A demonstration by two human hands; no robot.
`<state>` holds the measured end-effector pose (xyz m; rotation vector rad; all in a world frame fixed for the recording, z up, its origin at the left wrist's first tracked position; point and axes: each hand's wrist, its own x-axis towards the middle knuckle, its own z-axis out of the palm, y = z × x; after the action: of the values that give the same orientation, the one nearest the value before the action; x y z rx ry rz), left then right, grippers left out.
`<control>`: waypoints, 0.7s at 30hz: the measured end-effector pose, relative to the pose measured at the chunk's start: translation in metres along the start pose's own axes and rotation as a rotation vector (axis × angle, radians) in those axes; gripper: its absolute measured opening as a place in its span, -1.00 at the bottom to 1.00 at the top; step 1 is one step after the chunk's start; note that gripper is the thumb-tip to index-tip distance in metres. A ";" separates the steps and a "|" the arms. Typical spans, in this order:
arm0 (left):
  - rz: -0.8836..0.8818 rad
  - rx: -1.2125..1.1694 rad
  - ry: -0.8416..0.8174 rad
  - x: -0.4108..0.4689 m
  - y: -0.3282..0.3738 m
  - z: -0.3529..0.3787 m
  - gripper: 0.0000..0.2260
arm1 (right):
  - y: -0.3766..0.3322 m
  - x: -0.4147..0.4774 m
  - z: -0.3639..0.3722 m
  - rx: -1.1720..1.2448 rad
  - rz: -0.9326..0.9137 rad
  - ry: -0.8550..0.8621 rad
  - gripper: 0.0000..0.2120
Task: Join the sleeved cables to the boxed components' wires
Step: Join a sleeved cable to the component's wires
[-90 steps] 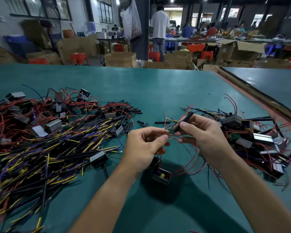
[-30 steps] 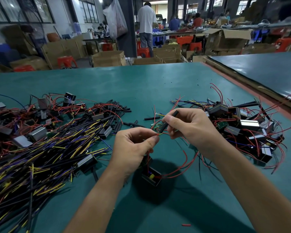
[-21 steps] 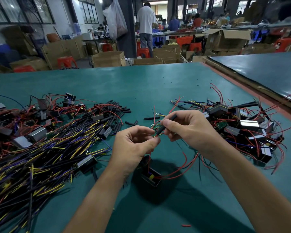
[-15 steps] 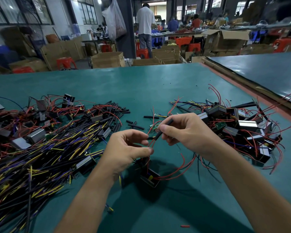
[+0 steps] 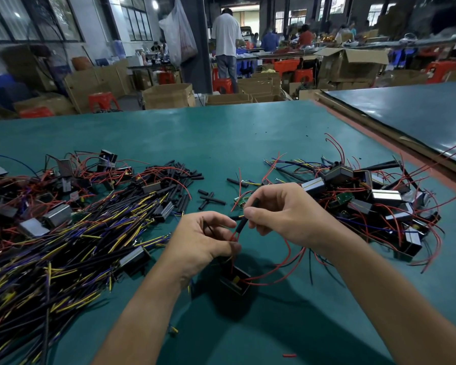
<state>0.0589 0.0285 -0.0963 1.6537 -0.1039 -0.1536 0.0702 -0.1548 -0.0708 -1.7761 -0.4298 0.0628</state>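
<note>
Pinches a black sleeved cable (image 5: 241, 225) in the fingertips of the right hand (image 5: 282, 214). Grips a thin red wire (image 5: 232, 237) in the curled left hand (image 5: 203, 243), just above the small black open-topped boxed component (image 5: 234, 281) lying on the green table (image 5: 221, 140). Risks splaying the wire tip against the sleeve mouth if misaligned. Risks dragging the light box along with any hard tug.

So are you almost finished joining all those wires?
Not nearly. The heap of boxes with red wires on the right may be finished ones. Now the left hand pinches a red wire from the small black box while the right hand holds a black sleeved cable to it. The big pile of yellow and purple cables on the left waits.
</note>
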 end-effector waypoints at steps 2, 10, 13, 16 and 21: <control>0.001 -0.005 -0.006 0.000 -0.001 0.000 -0.70 | 0.001 0.000 0.001 -0.020 0.004 -0.019 -0.91; 0.023 -0.024 0.005 0.000 -0.003 0.003 -0.72 | 0.003 0.001 0.000 -0.144 -0.002 -0.023 -0.86; 0.039 -0.025 0.022 0.000 -0.001 0.002 -0.76 | 0.002 0.000 -0.003 -0.174 -0.013 -0.041 -0.90; 0.052 0.004 0.032 0.000 -0.001 0.003 -0.76 | 0.002 -0.001 0.000 -0.190 -0.011 -0.062 -0.91; 0.047 0.021 0.034 0.001 -0.002 0.002 -0.74 | -0.001 0.000 -0.003 -0.087 0.032 0.020 -0.92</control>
<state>0.0595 0.0263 -0.0980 1.6724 -0.1191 -0.0893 0.0707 -0.1573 -0.0691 -1.8678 -0.3947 0.0491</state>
